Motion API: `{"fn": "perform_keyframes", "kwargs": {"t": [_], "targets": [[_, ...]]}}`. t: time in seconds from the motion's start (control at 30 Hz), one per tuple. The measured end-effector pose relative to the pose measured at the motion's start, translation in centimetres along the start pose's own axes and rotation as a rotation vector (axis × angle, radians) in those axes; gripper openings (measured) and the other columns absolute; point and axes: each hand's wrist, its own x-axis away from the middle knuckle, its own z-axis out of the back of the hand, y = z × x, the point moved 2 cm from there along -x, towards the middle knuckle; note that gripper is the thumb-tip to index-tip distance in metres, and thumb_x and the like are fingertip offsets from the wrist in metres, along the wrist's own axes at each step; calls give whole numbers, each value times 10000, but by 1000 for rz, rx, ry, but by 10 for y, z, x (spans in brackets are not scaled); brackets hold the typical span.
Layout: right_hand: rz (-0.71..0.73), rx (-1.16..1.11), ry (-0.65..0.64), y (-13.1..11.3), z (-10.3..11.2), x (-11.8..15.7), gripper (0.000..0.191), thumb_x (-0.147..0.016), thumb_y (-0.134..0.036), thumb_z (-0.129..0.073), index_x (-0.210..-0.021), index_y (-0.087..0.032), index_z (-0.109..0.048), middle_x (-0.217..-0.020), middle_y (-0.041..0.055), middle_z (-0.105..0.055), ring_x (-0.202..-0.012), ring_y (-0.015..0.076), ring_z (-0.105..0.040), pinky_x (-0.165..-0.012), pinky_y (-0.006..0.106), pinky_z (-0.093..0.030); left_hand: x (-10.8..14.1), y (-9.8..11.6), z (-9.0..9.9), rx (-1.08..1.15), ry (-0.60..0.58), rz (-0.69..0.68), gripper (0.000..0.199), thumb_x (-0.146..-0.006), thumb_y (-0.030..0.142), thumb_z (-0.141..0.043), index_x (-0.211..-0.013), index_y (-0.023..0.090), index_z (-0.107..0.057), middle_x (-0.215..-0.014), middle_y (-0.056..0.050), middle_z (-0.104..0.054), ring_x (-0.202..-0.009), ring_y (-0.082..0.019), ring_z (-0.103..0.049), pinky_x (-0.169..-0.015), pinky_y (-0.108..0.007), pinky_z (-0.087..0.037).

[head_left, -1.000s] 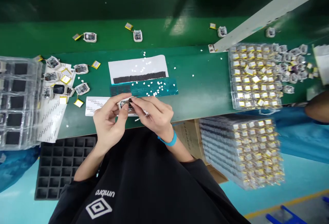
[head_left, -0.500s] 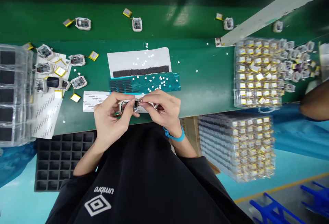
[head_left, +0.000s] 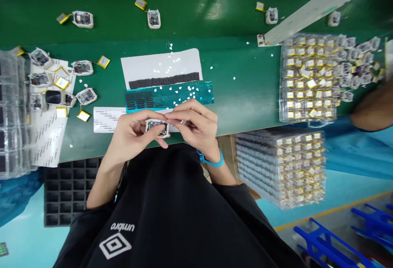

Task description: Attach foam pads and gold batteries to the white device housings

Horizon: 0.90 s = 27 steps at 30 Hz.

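My left hand is closed around a white smartwatch case, its circuit board facing up and the thumb lying on it. The fingertips of my right hand are pinched together at the case's right edge. A small shiny bit shows between those fingers; what they hold is too small to make out. Just beyond the hands lies a teal film strip with rows of black pieces and scattered small white dots. Behind it is a white sheet edged with a row of black strips.
Several opened watch cases with yellow-edged batteries lie at left, beside clear trays. Tray stacks full of parts stand at right under a white metal post. Another person's arm reaches in at right.
The watch case has tipped so that more of its circuit board shows. My right fingers have shifted slightly along its edge and remain pinched. The whole view has moved a little.
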Motion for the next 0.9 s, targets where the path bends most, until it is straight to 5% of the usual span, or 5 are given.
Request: {"fn": "perform_keyframes", "kwargs": {"t": [0.13,0.37,0.63,0.9], "targets": [[13,127,22,-2,4,6,210,-965,-45,-679,-1076,-213,-739,-988,8,-771,-843,119,-743,-683,236,-609,0,-2,-4,17,-40,35,157,-898,111,-740,-987,222,-804,-901,14,-804,-554,-176,-776,-534,-208,-627],[327,570,-136,-2,14,18,206,-1044,-100,-551,-1174,-170,-696,-985,17,-830,-796,126,-784,-592,244,-585,-1,-3,-10,36,-37,92,138,-874,129,-741,-980,190,-803,-792,13,-782,-511,-183,-758,-509,-217,-631],[160,481,-121,3,16,19,220,-1010,-94,-580,-1176,-190,-687,-1006,9,-824,-781,123,-783,-594,219,-583,0,-4,-13,-2,4,93,96,-864,183,-764,-954,165,-791,-880,-19,-798,-538,-199,-772,-518,-234,-654],[174,401,-103,-2,14,19,201,-1004,-123,-644,-1172,-220,-697,-990,-19,-827,-847,113,-802,-613,204,-598,3,-5,-13,-114,85,36,138,-861,196,-771,-989,171,-815,-877,-19,-801,-572,-177,-776,-501,-211,-649]]}}
